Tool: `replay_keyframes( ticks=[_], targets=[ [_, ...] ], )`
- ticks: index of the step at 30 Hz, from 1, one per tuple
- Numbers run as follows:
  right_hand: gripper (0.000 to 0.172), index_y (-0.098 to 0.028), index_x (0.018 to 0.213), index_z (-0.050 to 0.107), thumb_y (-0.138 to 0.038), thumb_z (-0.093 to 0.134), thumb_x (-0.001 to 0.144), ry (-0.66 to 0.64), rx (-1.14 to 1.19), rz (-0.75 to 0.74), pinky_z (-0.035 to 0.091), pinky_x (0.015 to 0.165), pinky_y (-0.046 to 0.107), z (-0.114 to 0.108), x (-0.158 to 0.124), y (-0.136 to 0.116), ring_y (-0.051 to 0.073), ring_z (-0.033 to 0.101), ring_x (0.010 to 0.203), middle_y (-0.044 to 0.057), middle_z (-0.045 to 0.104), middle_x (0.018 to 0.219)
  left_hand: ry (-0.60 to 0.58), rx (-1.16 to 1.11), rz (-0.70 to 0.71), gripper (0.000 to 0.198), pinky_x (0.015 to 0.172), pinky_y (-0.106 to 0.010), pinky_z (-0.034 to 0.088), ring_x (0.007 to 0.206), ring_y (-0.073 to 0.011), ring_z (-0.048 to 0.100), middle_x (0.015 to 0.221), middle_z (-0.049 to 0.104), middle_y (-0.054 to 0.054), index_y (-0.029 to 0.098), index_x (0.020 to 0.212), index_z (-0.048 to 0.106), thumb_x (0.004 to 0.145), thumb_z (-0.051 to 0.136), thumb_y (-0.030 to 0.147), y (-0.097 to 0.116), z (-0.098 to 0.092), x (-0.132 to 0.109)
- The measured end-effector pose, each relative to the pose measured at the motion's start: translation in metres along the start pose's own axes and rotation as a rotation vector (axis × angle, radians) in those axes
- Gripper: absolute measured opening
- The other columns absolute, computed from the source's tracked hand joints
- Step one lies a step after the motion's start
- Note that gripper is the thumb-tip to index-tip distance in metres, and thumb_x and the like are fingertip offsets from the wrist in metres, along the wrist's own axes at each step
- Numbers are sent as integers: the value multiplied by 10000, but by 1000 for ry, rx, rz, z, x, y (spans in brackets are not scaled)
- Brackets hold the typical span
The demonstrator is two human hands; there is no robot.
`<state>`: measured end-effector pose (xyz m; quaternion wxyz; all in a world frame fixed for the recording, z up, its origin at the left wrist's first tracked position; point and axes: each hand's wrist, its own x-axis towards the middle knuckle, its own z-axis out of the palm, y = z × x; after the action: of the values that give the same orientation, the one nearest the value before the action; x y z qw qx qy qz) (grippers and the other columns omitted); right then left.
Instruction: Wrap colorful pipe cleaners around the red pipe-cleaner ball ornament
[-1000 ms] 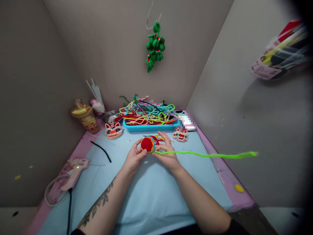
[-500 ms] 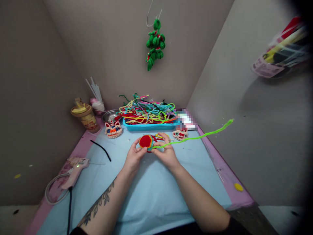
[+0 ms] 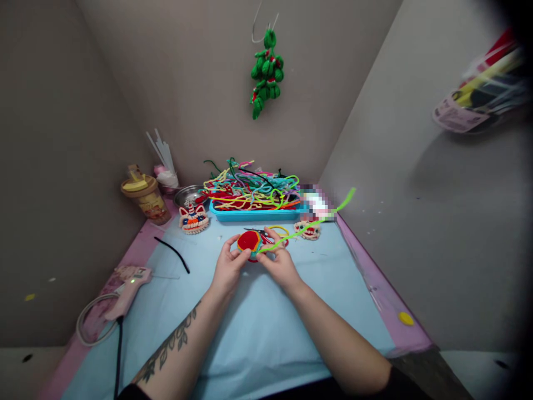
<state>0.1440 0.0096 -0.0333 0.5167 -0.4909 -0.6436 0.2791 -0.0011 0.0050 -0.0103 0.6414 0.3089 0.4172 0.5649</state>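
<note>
My left hand grips a round red piece by its left side, thumb at its lower edge. Orange and teal bands of fuzzy stem run around the piece's rim. A bright green pipe cleaner is pinched in my right hand at the right edge of the piece, its long free end rising to the right. Just beyond my fingers lie scissors with yellow and red handles, partly hidden by my right hand.
A blue tray heaped with coloured pipe cleaners stands at the back. Lion-head pieces lie left and right in front. At left are a glue gun, a black stem, a metal bowl and a cup.
The green pipe cleaner's free end has swung left and up, now reaching less far right. My right fingers have shifted slightly left, showing more of the scissors. The red piece stays nearly in place.
</note>
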Motion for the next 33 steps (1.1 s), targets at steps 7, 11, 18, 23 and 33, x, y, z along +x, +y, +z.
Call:
replay_keyframes(
  ticks=[7,11,18,23,33],
  targets=[
    [90,-205,790,681,-287,660,759,49,-46,16,336,1067,487,3,-1,-3,281,439,1278,117,483,1366,80,-60,-7,694,499,-194,322,472,-68,495,670,670,26,173,1154,471,577,837,293,-4,-1,1],
    [32,-227,763,682,-233,652,754,95,-218,-106,293,1083,509,2,-2,-10,286,373,1307,85,483,1346,115,-107,-39,699,519,-204,347,506,-74,517,688,654,32,174,1156,482,569,841,294,-6,-3,3],
    [73,-226,759,681,-190,619,749,160,-228,-147,309,1073,474,8,-3,-13,265,429,1233,82,519,1266,126,-124,-51,697,501,-184,354,510,-62,535,737,674,12,166,1146,481,564,847,277,-11,1,1],
    [46,-211,724,681,-221,639,740,88,-39,28,315,1063,439,7,-3,-14,264,455,1217,77,510,1279,123,-139,-44,723,511,-174,378,529,-73,566,723,683,2,154,1138,477,535,860,267,-10,3,1],
    [172,-214,894,639,-264,688,737,142,-18,-19,384,998,452,3,0,-6,257,509,1139,96,550,1166,182,-180,-79,672,467,-149,380,487,-41,517,701,639,29,164,1134,533,551,854,257,-7,0,3]
  ],
)
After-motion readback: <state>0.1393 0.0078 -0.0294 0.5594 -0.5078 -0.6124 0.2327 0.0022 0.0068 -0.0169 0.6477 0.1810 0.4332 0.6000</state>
